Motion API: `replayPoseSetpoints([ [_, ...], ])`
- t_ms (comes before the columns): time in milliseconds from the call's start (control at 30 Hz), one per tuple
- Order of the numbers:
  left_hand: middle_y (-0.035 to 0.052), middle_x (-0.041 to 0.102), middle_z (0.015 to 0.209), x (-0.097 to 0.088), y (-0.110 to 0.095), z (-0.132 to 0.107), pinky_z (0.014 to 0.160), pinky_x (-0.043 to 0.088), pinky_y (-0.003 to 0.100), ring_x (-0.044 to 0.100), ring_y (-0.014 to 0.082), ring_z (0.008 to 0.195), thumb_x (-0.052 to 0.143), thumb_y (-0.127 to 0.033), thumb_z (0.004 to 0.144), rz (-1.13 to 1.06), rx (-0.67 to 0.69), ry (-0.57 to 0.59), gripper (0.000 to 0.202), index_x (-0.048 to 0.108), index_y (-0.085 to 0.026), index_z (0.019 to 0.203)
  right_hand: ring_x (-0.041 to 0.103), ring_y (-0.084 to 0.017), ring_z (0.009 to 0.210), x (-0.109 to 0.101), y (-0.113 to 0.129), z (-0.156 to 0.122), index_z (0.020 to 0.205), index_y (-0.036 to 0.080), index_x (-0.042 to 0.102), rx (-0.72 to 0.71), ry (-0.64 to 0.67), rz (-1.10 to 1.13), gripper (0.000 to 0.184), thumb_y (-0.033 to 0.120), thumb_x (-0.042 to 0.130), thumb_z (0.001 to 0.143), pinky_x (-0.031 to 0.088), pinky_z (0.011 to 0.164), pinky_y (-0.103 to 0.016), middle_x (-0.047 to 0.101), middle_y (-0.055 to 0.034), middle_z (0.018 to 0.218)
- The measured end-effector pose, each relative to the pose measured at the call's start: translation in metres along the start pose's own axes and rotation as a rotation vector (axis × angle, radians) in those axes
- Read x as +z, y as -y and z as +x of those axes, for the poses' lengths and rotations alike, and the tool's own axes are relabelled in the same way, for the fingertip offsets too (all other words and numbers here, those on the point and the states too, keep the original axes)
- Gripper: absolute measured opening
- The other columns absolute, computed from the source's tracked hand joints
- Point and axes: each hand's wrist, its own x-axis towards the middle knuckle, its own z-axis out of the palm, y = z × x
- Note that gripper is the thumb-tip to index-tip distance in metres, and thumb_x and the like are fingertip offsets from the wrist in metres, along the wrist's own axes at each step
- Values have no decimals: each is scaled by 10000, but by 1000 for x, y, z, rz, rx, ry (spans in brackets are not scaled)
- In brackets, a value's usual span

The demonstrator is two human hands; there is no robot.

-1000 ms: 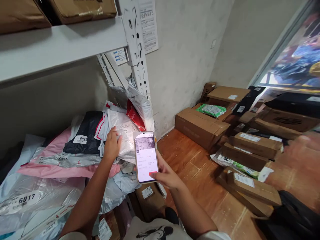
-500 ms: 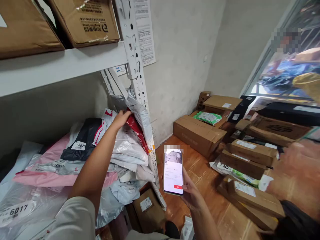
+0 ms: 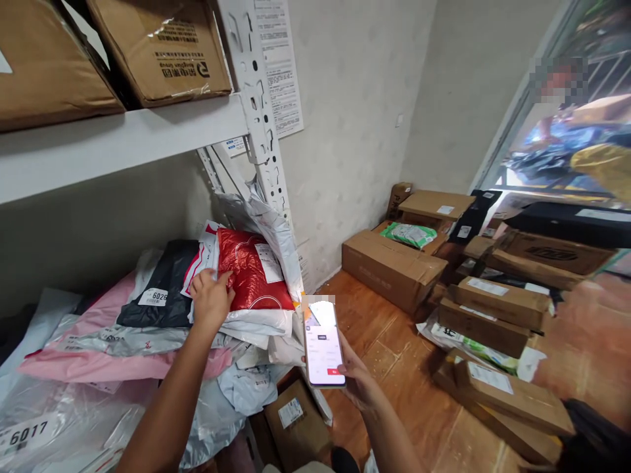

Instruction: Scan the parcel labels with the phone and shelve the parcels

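Left hand (image 3: 210, 302), right hand (image 3: 357, 381): both bare. Left forearm (image 3: 167, 407) and right forearm (image 3: 389, 433): uncovered along the whole visible length, down to the bottom edge. Sliver of pale, off-white garment (image 3: 296, 468) at the bottom edge between the arms; too little shows to tell its cut.

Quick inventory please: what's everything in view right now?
red glossy plastic mailer: one, red, atop the parcel pile
black plastic mailer: one, black, left of it
pink plastic mailer: one, pink, under them
brown cardboard boxes: two, brown, upper shelf
long cardboard cartons: several, brown, floor at right
green plastic packet: one, green, on a far carton
smartphone: one, white lit screen, right hand
left hand: one, touching the red mailer's left edge
right hand: one, holding the smartphone
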Motion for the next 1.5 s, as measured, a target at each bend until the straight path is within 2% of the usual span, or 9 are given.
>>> replayPoseSetpoints([
  [67,114,419,1530,4,-4,3,1121,338,570,394,346,1396,458,-127,902,33,243,8,483,630,-290,1323,705,-329,1033,16,3,16,1404,330,494,1,58,-28,866,227,781,593,525,898,-476,689,-67,1281],
  [133,76,372,1576,9,-2,6,1160,307,563,377,307,1428,399,-26,877,13,456,139,609,573,-320,1381,707,-302,1004,32,4,35,1372,318,519,-12,116,-48,816,244,774,601,542,861,-448,705,-61,1240],
  [167,74,366,1581,11,1,6,1162,311,559,386,301,1428,388,-5,866,7,500,195,647,547,-328,1404,706,-294,990,40,5,45,1350,311,534,-23,145,-55,797,260,779,593,549,842,-438,708,-58,1228],
  [367,95,328,1595,23,19,-1,1181,304,541,358,277,1451,364,13,841,-54,480,207,649,529,-242,1414,707,-255,844,81,11,93,1237,285,582,-32,214,-86,706,263,805,568,563,740,-381,738,-25,1062],
  [600,123,407,1551,31,16,-5,1193,276,550,374,272,1441,373,-74,911,-85,424,190,525,517,-197,1401,645,-176,770,106,28,109,1144,260,625,-95,176,-123,593,200,782,575,493,625,-238,726,20,951],
  [900,131,434,1532,31,16,-6,1194,285,535,382,263,1438,362,-58,908,-100,409,190,512,532,-190,1372,627,-179,740,111,31,111,1071,244,626,-98,183,-169,533,197,767,559,480,615,-246,719,15,918],
  [1233,137,445,1522,33,15,-8,1196,277,543,394,269,1430,358,-77,915,-105,424,153,485,540,-186,1352,635,-206,797,114,31,111,1104,260,624,-98,187,-185,537,185,740,585,502,635,-262,719,8,980],
  [1367,124,442,1526,29,16,-8,1201,271,531,384,255,1435,366,-81,911,-125,413,158,482,544,-192,1345,643,-213,873,109,31,106,1183,274,604,-89,210,-176,670,119,717,542,505,679,-260,718,16,1004],
  [1500,116,418,1544,17,6,-7,1197,261,544,381,273,1430,376,-115,915,-90,391,210,463,564,-183,1333,667,-252,986,104,33,89,1351,315,484,-33,297,-172,913,57,718,507,532,805,-340,705,6,1147],
])
